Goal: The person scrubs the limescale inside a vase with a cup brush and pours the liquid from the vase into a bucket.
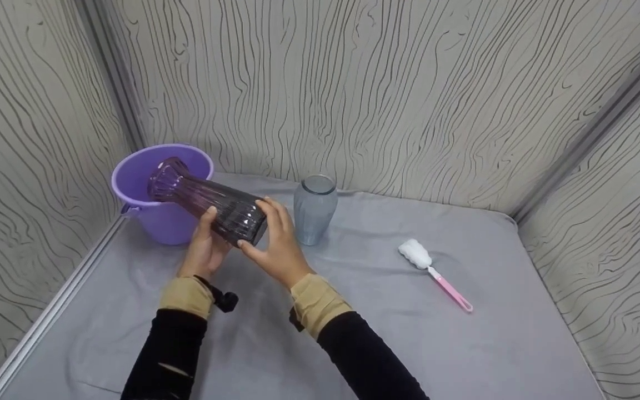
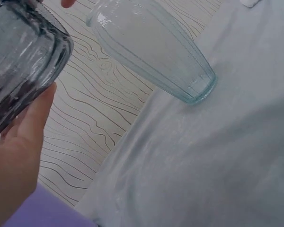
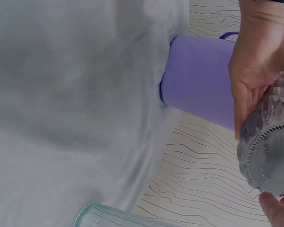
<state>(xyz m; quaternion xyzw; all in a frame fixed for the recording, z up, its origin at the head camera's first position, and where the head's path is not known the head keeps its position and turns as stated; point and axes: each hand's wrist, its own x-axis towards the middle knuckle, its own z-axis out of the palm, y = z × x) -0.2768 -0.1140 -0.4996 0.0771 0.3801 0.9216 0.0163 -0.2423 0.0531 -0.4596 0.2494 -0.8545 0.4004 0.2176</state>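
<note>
A purple-to-grey ribbed glass vase [image 1: 217, 203] is tilted in the head view, its flared mouth lower left over the opening of a purple bucket [image 1: 161, 222]. My left hand [image 1: 207, 250] holds the vase's body from below, thumb along the near side. At the base end, my right hand [image 1: 278, 244] grips the vase between thumb and fingers. The vase's round base [image 3: 274, 161] faces the right wrist camera. In the left wrist view only part of the vase [image 2: 26, 56] shows, above the left hand [image 2: 19, 146]. Whether anything is inside the vase, I cannot tell.
A pale blue glass vase [image 1: 315, 214] stands upright just right of the hands. Farther right lies a brush with a white sponge head [image 1: 415, 254] and pink handle [image 1: 453, 291]. Grey cloth [image 1: 409, 350] covers the table; patterned panels [image 1: 381, 100] enclose its back and sides.
</note>
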